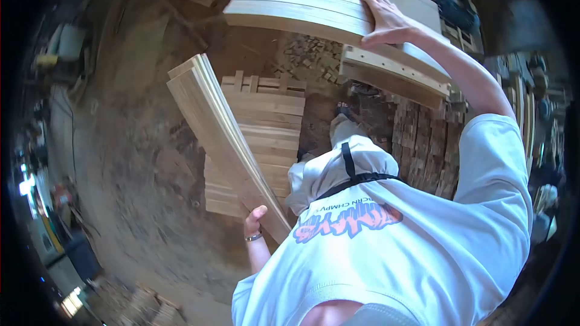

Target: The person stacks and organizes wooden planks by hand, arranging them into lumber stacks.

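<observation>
Bundle of pale planks point(223, 139): several thin boards stacked face to face, held on edge, tilted, near end gripped from below by left hand point(255, 222) | Second plank stack point(296, 12): pale, slightly curved boards, lying roughly level, raised, right hand point(386, 21) clasped over right end.

Left hand point(254, 222) low, fingers curled in grip — right hand point(386, 21) raised, arm outstretched, fingers clamped.
</observation>
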